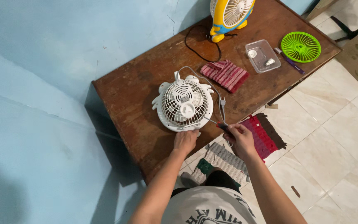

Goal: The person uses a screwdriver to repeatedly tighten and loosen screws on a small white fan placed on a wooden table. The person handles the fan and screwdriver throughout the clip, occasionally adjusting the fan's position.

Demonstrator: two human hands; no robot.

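White plastic fan point(184, 104), lying grille-up near the front edge of the brown wooden table point(133, 93), seen from the head camera. Left hand point(185, 141) rests on the fan's near rim, fingers curled against it. Right hand point(240, 137), just off the table's front edge, has its fingers closed around a red-handled screwdriver point(220, 125) whose thin shaft points at the fan's lower right side. A grey cord point(212, 89) loops from the fan along its right side. Behind the fan lies a folded red striped cloth point(226, 75); further right, a clear plastic tray point(262, 56) with small parts, then a green fan grille point(301, 46) near the right corner. A yellow-and-blue fan point(228, 14) stands at the back edge.
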